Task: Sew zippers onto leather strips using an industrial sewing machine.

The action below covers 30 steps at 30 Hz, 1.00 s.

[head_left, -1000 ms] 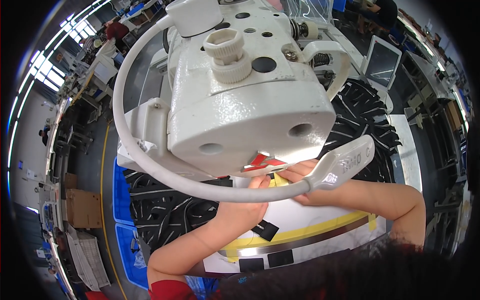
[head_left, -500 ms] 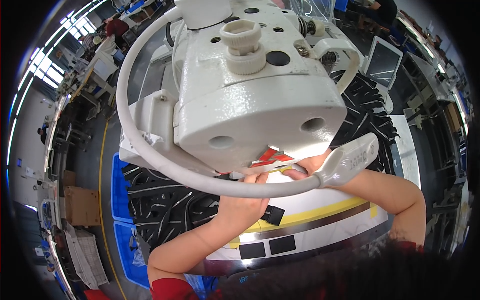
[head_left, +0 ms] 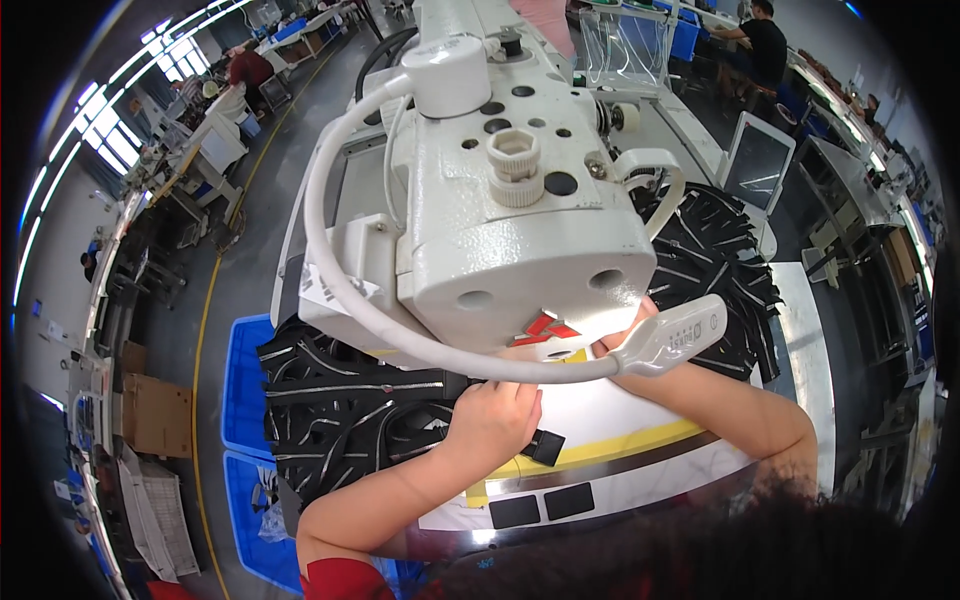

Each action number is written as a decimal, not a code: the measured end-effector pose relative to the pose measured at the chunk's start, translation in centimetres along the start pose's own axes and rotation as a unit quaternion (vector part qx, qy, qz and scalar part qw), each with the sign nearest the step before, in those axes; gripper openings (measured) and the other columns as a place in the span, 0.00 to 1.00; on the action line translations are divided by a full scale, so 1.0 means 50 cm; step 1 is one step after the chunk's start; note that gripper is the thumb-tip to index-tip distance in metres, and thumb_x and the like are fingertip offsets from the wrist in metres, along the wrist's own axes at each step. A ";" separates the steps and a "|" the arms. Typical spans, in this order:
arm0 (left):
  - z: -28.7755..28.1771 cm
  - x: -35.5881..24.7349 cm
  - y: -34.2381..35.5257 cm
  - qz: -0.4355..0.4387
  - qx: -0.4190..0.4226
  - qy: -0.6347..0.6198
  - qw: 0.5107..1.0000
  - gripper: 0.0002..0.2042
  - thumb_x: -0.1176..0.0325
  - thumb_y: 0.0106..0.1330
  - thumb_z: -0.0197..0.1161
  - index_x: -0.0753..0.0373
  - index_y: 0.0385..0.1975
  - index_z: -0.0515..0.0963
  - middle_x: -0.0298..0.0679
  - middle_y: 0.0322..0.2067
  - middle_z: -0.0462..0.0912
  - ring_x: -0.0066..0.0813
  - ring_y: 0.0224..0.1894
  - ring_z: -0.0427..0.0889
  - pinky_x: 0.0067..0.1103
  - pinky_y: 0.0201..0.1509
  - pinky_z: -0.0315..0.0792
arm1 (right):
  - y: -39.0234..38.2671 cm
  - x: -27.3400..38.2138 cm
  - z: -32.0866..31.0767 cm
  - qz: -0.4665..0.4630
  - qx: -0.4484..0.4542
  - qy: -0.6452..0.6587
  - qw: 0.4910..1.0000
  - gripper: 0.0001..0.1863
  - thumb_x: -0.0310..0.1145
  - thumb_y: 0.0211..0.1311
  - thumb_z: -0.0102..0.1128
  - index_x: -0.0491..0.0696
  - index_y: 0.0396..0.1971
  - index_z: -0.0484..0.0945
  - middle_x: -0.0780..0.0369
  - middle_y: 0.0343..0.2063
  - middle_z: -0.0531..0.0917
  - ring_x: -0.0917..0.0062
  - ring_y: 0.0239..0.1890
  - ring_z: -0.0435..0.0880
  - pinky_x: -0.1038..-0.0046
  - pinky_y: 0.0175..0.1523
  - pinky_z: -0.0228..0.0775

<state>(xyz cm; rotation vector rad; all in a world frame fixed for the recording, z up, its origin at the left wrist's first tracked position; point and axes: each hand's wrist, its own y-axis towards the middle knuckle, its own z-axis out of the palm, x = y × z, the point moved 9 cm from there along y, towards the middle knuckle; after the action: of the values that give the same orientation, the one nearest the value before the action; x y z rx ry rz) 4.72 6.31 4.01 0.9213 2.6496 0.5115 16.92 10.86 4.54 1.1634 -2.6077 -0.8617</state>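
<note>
A white sewing machine head [head_left: 530, 260] with red marks on its front fills the middle, hiding the stitching area. My left hand [head_left: 492, 425] is at its front left, fingers curled inward; what they hold, if anything, is hidden. A black zipper strip [head_left: 410, 386] runs from the left up to these fingers; I cannot tell if they grip it. Just right of that hand lies a small black piece [head_left: 544, 447]. My right hand [head_left: 640, 318] is under the head's right side, its fingers mostly hidden behind the machine and a white lamp [head_left: 672, 338] on a bent, thick cable.
Black zipper strips are heaped left [head_left: 330, 430] and right [head_left: 700, 270] of the machine. Yellow tape [head_left: 620, 442] and two black rectangles [head_left: 515, 511] mark the white table's front. Blue bins [head_left: 250, 390] stand left; a screen [head_left: 760, 165] is behind right. Other people sit farther back.
The view has shifted, so the machine looks smaller and more of the room shows. My left fingers, earlier reaching under the head, are curled in front of it. The right fingers have become more hidden.
</note>
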 end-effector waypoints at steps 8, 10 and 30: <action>0.004 0.003 -0.005 0.013 -0.024 -0.038 0.999 0.10 0.69 0.53 0.64 0.60 0.35 0.78 0.34 0.34 0.77 0.28 0.26 0.80 0.22 0.26 0.72 | -0.032 0.004 0.033 0.101 0.121 0.078 0.984 0.13 0.28 0.51 0.53 0.46 0.39 0.78 0.55 0.34 0.79 0.60 0.37 0.78 0.58 0.41 0.67; 0.000 0.003 -0.007 0.005 -0.024 -0.022 0.999 0.07 0.69 0.53 0.64 0.59 0.32 0.78 0.32 0.31 0.77 0.27 0.24 0.79 0.21 0.26 0.72 | -0.026 0.015 0.026 0.117 0.143 0.123 0.975 0.14 0.27 0.50 0.54 0.46 0.39 0.78 0.54 0.36 0.79 0.58 0.39 0.79 0.57 0.43 0.68; -0.026 -0.059 -0.016 0.148 0.008 -0.226 0.963 0.06 0.65 0.56 0.63 0.59 0.29 0.78 0.32 0.23 0.73 0.30 0.26 0.73 0.24 0.30 0.67 | -0.025 0.129 -0.171 0.070 0.302 0.524 0.793 0.11 0.25 0.50 0.56 0.52 0.34 0.81 0.65 0.19 0.78 0.76 0.22 0.80 0.73 0.31 0.71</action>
<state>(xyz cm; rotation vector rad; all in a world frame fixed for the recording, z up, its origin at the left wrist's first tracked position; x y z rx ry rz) 6.04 3.52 5.27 1.2772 2.1224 0.2976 16.37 1.76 10.32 1.0580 -1.9126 0.6116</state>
